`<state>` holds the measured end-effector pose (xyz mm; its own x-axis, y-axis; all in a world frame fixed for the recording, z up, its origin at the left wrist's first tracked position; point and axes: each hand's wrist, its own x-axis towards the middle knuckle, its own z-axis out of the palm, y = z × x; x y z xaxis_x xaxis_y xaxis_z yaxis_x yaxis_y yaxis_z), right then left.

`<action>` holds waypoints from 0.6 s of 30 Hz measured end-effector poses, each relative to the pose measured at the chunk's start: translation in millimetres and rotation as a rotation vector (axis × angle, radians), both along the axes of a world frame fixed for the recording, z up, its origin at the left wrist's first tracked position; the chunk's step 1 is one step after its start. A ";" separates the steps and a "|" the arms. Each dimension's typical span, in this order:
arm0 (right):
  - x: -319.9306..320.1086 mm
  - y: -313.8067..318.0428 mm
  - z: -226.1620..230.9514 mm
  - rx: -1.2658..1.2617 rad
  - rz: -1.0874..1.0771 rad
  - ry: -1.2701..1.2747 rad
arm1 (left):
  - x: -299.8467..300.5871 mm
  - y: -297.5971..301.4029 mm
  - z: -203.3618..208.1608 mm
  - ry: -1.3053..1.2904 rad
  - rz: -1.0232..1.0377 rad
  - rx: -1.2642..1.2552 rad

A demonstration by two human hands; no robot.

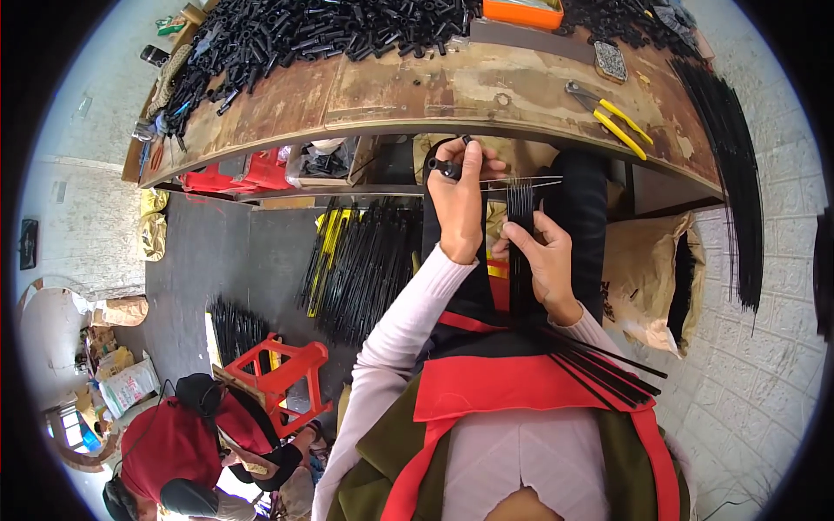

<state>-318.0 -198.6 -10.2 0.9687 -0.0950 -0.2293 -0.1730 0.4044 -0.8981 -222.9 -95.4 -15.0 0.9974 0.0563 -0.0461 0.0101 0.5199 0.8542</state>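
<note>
My left hand [459, 200], near the table's front edge, is closed around a black tubular fitting [446, 168], with a second dark end showing by the thumb tip. Thin pale wires [546, 181] run from beside its fingers toward the right, passing the tips of a bundle. That bundle of slim black rods [520, 205] stands pinched between the thumb and fingers of my right hand [544, 255]. Its lower part drops out of sight toward my lap. More black rods [599, 372] lie across my red apron [486, 391].
A wooden table [382, 95] bears a heap of black fittings [321, 35], yellow-handled pliers [618, 122] and an orange box [523, 12]. Black rods [369, 260] lie at left, near a red stool [291, 382] and another person [174, 443]. A paper sack [643, 278] stands at right.
</note>
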 end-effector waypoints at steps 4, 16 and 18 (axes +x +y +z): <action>-0.3 -1.0 0.8 -0.012 -0.003 -0.017 | 1.2 0.7 7.6 0.008 0.150 -0.093; -2.6 -0.8 0.1 0.012 0.019 -0.061 | -11.2 -4.2 7.1 -0.006 0.118 0.000; -2.8 -1.2 1.5 -0.005 0.027 -0.049 | -9.4 6.4 2.5 0.016 0.090 0.009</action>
<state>-320.8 -199.8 -8.7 0.9810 -0.0693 -0.1811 -0.1396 0.3955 -0.9078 -232.3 -89.1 -12.4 0.9873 0.1463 -0.0613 -0.0224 0.5115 0.8590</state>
